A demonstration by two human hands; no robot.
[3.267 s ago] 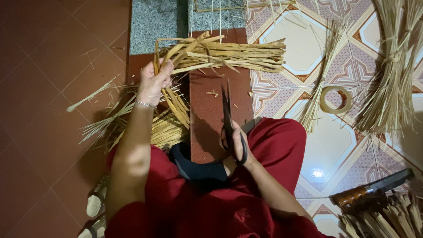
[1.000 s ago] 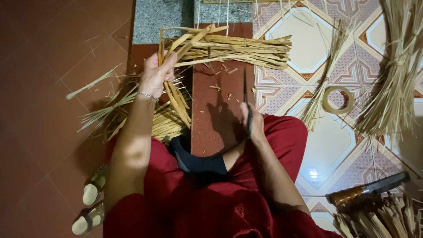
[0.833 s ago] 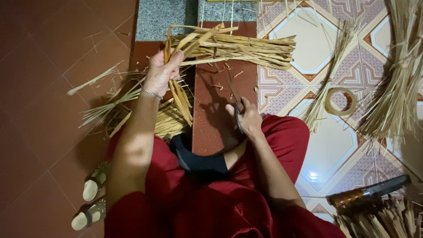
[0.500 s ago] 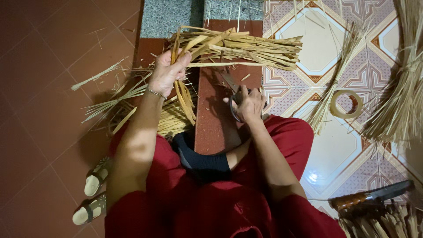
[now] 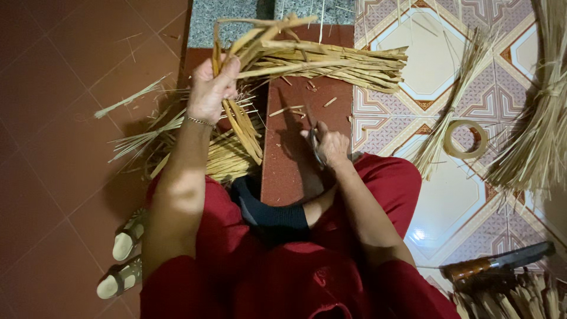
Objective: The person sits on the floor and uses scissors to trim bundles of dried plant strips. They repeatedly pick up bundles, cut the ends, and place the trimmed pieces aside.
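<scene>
Two hands are at work on my feed. My left hand (image 5: 211, 88) is clamped around a bundle of dry straw strips (image 5: 313, 56), gripping it near the bent end so that the long strips fan out to the right above the dark red plank (image 5: 295, 159), while shorter ends hang down below the fist. Compared with 3.3 seconds ago, this hand has risen and the bundle has lifted with it; back then the hand sat lower, beside the strips as they lay across the plank.

My right hand (image 5: 329, 145) is closed on a pair of scissors (image 5: 316, 147), low over the plank and close to my knee. Earlier the scissors stood out long and dark along the plank; now I see only a short stretch of them by the fingers, and I cannot tell whether the blades are apart.

Small cut scraps (image 5: 295, 109) lie on the plank between the hands. A loose pile of straw (image 5: 177, 142) sits on the floor to the left, a roll of tape (image 5: 465, 139) on the patterned tiles to the right, and a knife (image 5: 502, 263) near the lower right corner.
</scene>
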